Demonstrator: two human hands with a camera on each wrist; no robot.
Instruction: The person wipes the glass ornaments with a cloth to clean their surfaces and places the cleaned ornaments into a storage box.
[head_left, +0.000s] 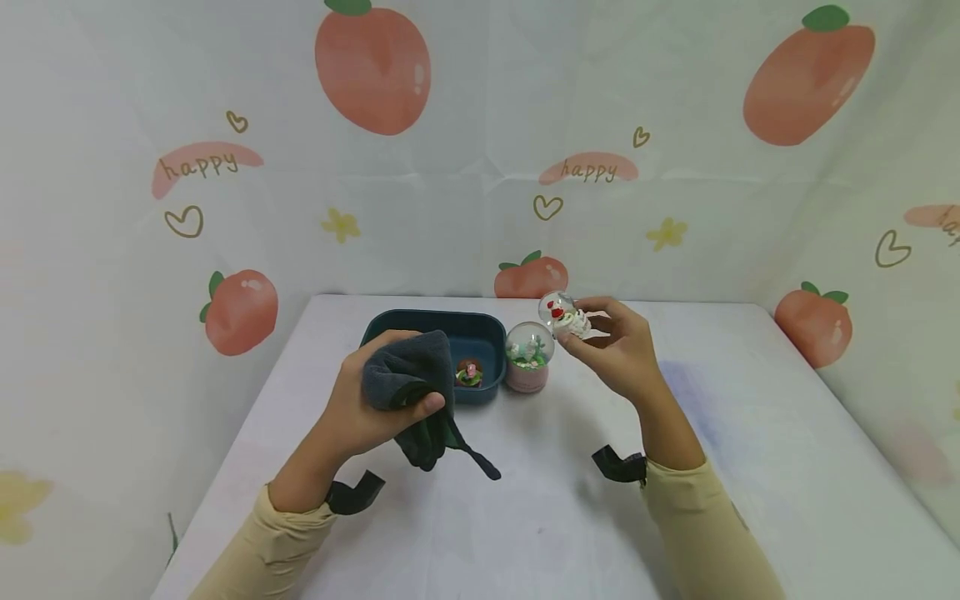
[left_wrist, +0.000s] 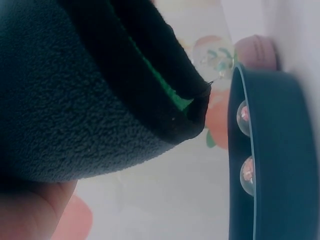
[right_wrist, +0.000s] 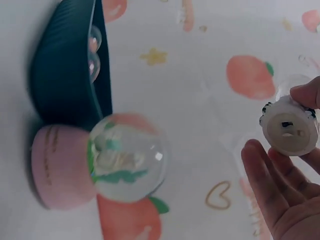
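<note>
My left hand (head_left: 352,400) grips a bunched dark grey-green cloth (head_left: 408,375), its hanging loop dangling toward the table. In the left wrist view the folded cloth (left_wrist: 100,100) fills much of the picture. Between thumb and fingers, my right hand (head_left: 618,346) pinches a small snow globe (head_left: 573,323) with a white base and red figure inside, held tilted above the table. The right wrist view shows the underside of its white base (right_wrist: 289,131). Just left of that hand, a larger snow globe with a pink base (head_left: 527,379) stands upright on the table.
A dark teal bin (head_left: 480,333) stands behind the left hand, beside the pink-based globe. Inside it sits a small globe with a pink figure (head_left: 469,372); two clear domes show over its rim in the wrist views. A fruit-printed curtain (head_left: 450,225) hangs behind the white table (head_left: 525,517).
</note>
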